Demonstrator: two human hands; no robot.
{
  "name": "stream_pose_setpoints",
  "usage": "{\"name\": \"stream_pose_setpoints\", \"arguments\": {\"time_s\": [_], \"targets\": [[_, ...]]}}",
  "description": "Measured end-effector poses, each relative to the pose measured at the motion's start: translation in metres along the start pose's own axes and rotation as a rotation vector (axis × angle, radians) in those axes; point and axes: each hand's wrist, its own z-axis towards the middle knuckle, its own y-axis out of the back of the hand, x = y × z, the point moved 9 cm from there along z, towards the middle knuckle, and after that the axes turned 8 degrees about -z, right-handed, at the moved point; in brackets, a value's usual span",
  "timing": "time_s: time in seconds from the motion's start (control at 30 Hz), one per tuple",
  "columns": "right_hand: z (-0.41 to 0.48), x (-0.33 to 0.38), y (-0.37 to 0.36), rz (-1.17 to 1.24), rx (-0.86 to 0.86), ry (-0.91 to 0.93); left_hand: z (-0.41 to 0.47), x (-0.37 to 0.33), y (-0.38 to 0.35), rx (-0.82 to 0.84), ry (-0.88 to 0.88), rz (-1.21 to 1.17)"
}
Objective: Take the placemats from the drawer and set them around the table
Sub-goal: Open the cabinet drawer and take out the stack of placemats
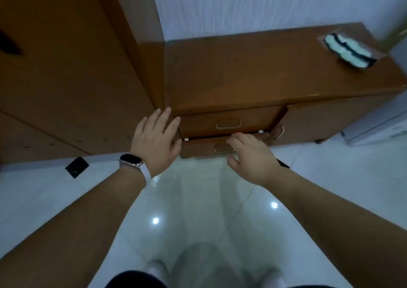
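Note:
A low brown wooden cabinet (253, 72) stands against the white wall. It has an upper drawer (229, 120) with a metal handle and a lower drawer (202, 147) pulled out by a small gap. My right hand (251, 158) is over the lower drawer's front, fingers curled at its top edge beside the handle (222, 148). My left hand (156, 138), a watch on its wrist, hovers with fingers spread by the cabinet's left corner, holding nothing. No placemats are visible; the drawer's inside is hidden.
A tall wooden wardrobe (66, 72) fills the left. A white and black cloth item (350, 51) lies on the cabinet's right end. A white appliance (378, 125) stands at the right. A small black object (77, 167) lies on the glossy tiled floor.

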Motion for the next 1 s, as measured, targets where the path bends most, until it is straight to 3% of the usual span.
{"name": "stream_pose_setpoints", "arguments": {"time_s": [0.3, 0.43, 0.63, 1.0], "targets": [[0.072, -0.031, -0.112, -0.135, -0.112, -0.008, 0.02, 0.052, -0.111, -0.127, -0.113, 0.218], [0.096, -0.033, -0.123, -0.161, -0.166, -0.04, 0.025, 0.06, -0.116, -0.144, -0.125, 0.265], [0.107, -0.036, -0.132, -0.119, -0.057, -0.094, 0.035, 0.052, -0.098, -0.146, -0.095, 0.265], [0.076, -0.031, -0.137, -0.12, -0.182, -0.068, 0.039, 0.047, -0.096, -0.151, -0.013, 0.238]]}}
